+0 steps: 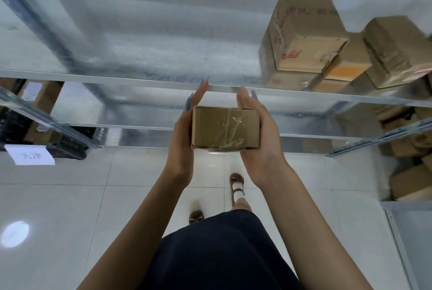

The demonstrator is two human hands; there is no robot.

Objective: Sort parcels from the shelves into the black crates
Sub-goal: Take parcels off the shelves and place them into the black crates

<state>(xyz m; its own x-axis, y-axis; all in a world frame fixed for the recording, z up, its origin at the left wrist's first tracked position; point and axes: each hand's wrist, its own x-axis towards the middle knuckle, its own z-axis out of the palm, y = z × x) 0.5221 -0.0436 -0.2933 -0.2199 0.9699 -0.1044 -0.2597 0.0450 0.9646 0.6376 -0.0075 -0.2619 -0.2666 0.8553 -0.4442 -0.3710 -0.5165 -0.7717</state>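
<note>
A small brown cardboard parcel (pixel 225 128) with clear tape across its top sits between my two hands in front of the metal shelf (pixel 140 80). My left hand (pixel 183 136) presses its left side, fingers stretched toward the shelf edge. My right hand (pixel 259 135) cups its right side and underside. A black crate (pixel 67 147) with a white paper label (pixel 30 154) stands at the lower left, under the shelving. More cardboard parcels (pixel 304 39) are stacked on the shelf at the upper right.
Lower shelves at the right hold several more brown boxes (pixel 411 187). White tiled floor (pixel 70 208) stretches below me, where my feet in brown shoes (pixel 236 187) stand. A grey shelf post (pixel 397 243) runs along the right edge.
</note>
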